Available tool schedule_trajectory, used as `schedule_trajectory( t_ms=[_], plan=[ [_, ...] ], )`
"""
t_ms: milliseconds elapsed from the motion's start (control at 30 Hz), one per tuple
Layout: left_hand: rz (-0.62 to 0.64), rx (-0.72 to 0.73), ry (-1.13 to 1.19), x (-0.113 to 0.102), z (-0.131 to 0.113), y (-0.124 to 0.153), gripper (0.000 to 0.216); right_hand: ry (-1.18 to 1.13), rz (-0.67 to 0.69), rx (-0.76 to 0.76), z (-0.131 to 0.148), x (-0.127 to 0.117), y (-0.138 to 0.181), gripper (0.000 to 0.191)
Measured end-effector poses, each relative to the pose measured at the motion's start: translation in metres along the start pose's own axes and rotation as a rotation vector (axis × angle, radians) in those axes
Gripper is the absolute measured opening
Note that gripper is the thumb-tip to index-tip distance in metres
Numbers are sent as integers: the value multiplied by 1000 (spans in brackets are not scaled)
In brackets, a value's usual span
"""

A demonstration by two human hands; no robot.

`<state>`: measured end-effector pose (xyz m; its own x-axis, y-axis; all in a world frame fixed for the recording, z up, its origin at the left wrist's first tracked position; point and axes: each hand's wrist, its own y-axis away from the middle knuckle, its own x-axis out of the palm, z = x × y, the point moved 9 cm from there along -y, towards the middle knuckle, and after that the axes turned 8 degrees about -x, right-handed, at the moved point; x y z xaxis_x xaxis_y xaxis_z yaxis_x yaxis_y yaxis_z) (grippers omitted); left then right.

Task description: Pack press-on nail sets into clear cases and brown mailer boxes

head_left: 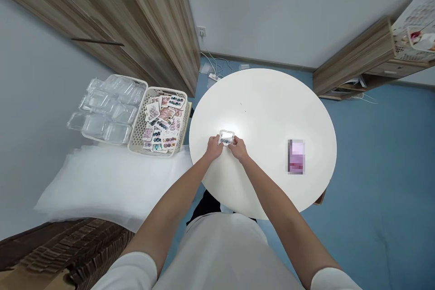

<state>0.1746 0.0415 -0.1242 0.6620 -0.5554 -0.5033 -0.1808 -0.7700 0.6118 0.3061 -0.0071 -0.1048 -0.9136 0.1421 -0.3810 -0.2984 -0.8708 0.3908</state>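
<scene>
A small clear plastic box (226,137) with a white card of dark, shiny press-on nails inside is near the left part of the round white table (272,99). My left hand (214,147) grips its left side, with the fingers closed on the edge. On the opposite side my right hand (238,148) pinches the box by its right edge. Whether the lid is fully closed is too small to tell.
Left of the table, a white basket (134,138) holds many nail cards (166,115). Beside it are stacked clear plastic boxes (112,104). White packing sheets (115,181) lie in front. A pixelated pink-purple object (297,157) lies on the table's right.
</scene>
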Motion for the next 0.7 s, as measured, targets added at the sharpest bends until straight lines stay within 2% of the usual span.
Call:
schedule_trajectory(
  t_ms=[233, 467, 700],
  plan=[
    [30, -3, 62, 0, -3, -16, 22, -13, 14, -26, -2, 0, -16, 28],
    [15, 20, 14, -3, -2, -26, 14, -26, 47, -37, -2, 6, -27, 25],
    [33, 2, 37, -3, 6, -27, 22, -28, 66, -33, -6, 6, -27, 26]
  ],
)
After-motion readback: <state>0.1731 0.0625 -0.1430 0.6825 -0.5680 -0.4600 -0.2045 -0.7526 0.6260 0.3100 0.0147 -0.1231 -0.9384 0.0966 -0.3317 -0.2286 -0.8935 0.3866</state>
